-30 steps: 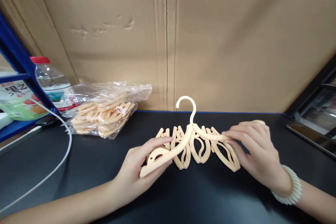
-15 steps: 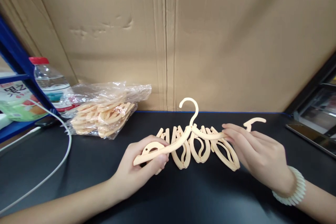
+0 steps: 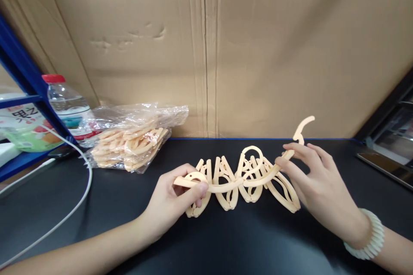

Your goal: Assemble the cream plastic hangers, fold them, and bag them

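A cream plastic folding clothes hanger (image 3: 224, 188) is held between my two hands, its arms spread and bent upward at the right. My left hand (image 3: 167, 203) pinches the left arm, thumb in front, beside a flat rounded piece with a small hole. My right hand (image 3: 324, 189) grips the end of the right arm with its fingertips; a curved end piece sticks up above the fingers. The hanger's hook loops up right of the middle joint. Behind and below it, several folded hangers (image 3: 284, 200) lie in a row on the black table (image 3: 226, 245), partly covered.
A clear plastic bag (image 3: 129, 150) of more cream hangers lies at the left, by a red-capped water bottle (image 3: 69, 103) and a blue shelf (image 3: 19, 62). A white cable (image 3: 82, 200) curves across the left side. At the right lies a dark phone-like slab (image 3: 387, 168); cardboard (image 3: 290, 51) stands behind.
The hanger's middle and hook have dropped and tipped, and its right arm now angles upward. My right hand's fingers have spread somewhat. The view has shifted slightly.
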A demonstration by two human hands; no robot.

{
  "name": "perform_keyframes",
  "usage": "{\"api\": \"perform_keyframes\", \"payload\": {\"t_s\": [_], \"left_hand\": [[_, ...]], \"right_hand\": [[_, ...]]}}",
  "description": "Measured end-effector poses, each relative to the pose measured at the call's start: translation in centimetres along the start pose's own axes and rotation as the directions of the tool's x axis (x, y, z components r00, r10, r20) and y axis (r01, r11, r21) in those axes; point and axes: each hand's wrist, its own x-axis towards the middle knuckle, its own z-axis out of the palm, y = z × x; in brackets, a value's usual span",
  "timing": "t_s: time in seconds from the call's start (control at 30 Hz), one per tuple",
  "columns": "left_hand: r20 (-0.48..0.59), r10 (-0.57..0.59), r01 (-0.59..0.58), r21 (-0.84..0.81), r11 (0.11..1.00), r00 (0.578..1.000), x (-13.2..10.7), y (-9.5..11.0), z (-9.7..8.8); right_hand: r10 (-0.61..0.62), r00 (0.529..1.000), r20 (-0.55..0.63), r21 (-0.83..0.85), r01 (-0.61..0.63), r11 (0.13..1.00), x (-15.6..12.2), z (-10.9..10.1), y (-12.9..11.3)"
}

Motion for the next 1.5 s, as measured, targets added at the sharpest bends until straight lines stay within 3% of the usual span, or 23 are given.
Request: {"api": "perform_keyframes", "payload": {"t_s": [0.17, 0.37, 0.5, 0.6, 0.7, 0.8, 0.9, 1.07, 1.13, 1.2, 1.3, 1.4, 1.5], "left_hand": [[-0.066, 0.049, -0.053, -0.066, 0.996, 0.997, 0.3, -0.1, -0.1], [-0.122, 0.046, -0.056, -0.080, 0.995, 0.991, 0.7, -0.5, -0.3], [-0.153, 0.051, -0.064, -0.080, 0.995, 0.987, 0.5, -0.6, -0.2], [-0.174, 0.041, -0.058, -0.096, 0.994, 0.984, 0.6, -0.5, -0.2], [-0.185, 0.016, -0.038, -0.116, 0.993, 0.983, 0.6, -0.4, 0.0], [-0.167, 0.009, -0.031, -0.129, 0.991, 0.986, 0.4, -0.1, 0.2], [-0.118, 0.012, -0.028, -0.135, 0.990, 0.993, -0.1, 0.6, 0.5], [-0.039, -0.015, 0.009, -0.145, 0.989, 0.999, -0.9, 1.7, 1.3], [0.027, -0.014, 0.018, -0.138, 0.990, 1.000, -1.2, 2.0, 1.8], [0.103, -0.031, 0.044, -0.120, 0.992, 0.994, -1.5, 2.1, 2.2], [0.183, -0.060, 0.080, -0.104, 0.991, 0.981, -2.0, 2.1, 2.7], [0.192, -0.063, 0.082, -0.092, 0.992, 0.979, -2.3, 1.9, 2.8], [0.173, -0.047, 0.061, -0.075, 0.995, 0.984, -2.4, 1.7, 2.8]], "right_hand": [[0.119, 0.992, 0.037, 0.225, -0.124, 0.967, -0.5, 0.6, -0.3], [0.258, 0.955, 0.144, 0.595, -0.292, 0.749, -0.8, 0.7, -0.7], [0.346, 0.886, 0.308, 0.742, -0.452, 0.495, -0.5, 0.4, -0.7], [0.320, 0.828, 0.459, 0.825, -0.532, 0.192, 0.0, 0.1, -0.7], [0.356, 0.728, 0.586, 0.800, -0.589, -0.112, 0.3, 0.0, -0.8], [0.492, 0.616, 0.615, 0.786, -0.522, -0.331, 0.4, -0.1, -0.8], [0.602, 0.533, 0.594, 0.804, -0.405, -0.434, 0.5, -0.3, -1.0], [0.576, 0.530, 0.622, 0.781, -0.364, -0.508, 0.5, -1.4, -2.3], [0.514, 0.576, 0.636, 0.768, -0.403, -0.499, 0.5, -1.9, -3.2], [0.389, 0.677, 0.625, 0.773, -0.469, -0.427, 0.4, -2.5, -4.2], [0.101, 0.822, 0.561, 0.818, -0.531, -0.220, 0.5, -3.6, -5.2], [-0.103, 0.877, 0.468, 0.879, -0.475, -0.046, 0.5, -4.6, -5.7], [-0.153, 0.892, 0.426, 0.904, -0.424, 0.048, 0.5, -4.8, -5.8]]}}
